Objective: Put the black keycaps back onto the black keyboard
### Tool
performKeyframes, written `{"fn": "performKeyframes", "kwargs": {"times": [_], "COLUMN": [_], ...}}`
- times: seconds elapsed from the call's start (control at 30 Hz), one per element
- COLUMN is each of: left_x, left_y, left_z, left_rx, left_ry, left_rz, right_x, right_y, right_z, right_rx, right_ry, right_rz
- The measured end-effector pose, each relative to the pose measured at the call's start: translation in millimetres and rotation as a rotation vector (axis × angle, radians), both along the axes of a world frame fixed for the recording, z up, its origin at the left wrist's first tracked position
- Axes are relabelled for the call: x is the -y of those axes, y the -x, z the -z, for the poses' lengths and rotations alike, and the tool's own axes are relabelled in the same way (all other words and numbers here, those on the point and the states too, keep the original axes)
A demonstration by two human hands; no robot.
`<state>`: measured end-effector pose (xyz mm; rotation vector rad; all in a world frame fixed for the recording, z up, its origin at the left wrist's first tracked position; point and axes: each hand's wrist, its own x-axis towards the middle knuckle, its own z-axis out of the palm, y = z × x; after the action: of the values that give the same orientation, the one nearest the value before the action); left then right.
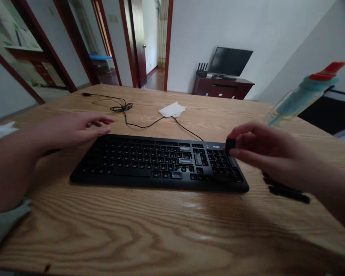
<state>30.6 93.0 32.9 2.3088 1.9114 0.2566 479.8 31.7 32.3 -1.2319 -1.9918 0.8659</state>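
Observation:
A black computer keyboard [132, 183] lies flat on the table, with most key positions showing bare sockets and a few larger keys in place. My right hand [264, 147] is over its upper right corner, pinching a small black keycap [230, 145] between thumb and fingertips. Above the keyboard's upper left corner is my left hand [86, 126], fingers apart and nothing in it. Dark pieces, likely loose keycaps [289, 193], lie in rows beside my right forearm, which partly hides them.
The wooden table [161, 230] carries a bundled black cable [122, 107] and a crumpled white tissue [172, 109] behind the keyboard. A pale blue bottle with a red cap [301, 96] stands at the right. Farther off, a television [231, 61] rests on a cabinet.

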Motion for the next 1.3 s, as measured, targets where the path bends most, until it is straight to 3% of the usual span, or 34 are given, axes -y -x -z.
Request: {"fn": "performKeyframes", "kwargs": {"times": [0.1,0.17,0.3,0.47,0.57,0.73,0.83,0.97,1.13,1.3], "left_x": [-4,-8,-10,-3,1,2,3,7,13,15], "left_y": [-6,-11,-22,-26,-10,26,32,25,20,19], "left_z": [-3.7,0.8,10.9,11.9,14.0,21.7,27.5,32.9,32.5,30.1], "left_rx": [-0.068,-0.038,0.027,0.081,0.083,0.129,0.122,0.120,0.130,0.118], "left_ry": [-0.007,0.040,0.088,-0.040,-0.064,-0.055,-0.045,-0.026,-0.072,-0.071], "left_rz": [-0.006,0.005,0.132,0.263,0.278,0.217,0.191,0.257,0.301,0.271], "right_x": [-5,-4,8,15,12,12,16,21,23,26], "right_y": [-17,-25,-20,9,18,20,22,23,20,18], "right_z": [-20.6,-21.4,-8.1,6.8,23.6,51.2,53.1,50.1,51.9,45.4], "right_rx": [0.035,0.042,-0.018,-0.099,-0.094,0.096,0.136,0.162,0.204,0.222], "right_ry": [0.003,0.029,0.050,-0.032,-0.059,-0.062,-0.086,-0.168,-0.309,-0.315], "right_rz": [0.032,0.080,0.145,0.168,0.164,0.166,0.160,0.161,0.117,0.098]}}
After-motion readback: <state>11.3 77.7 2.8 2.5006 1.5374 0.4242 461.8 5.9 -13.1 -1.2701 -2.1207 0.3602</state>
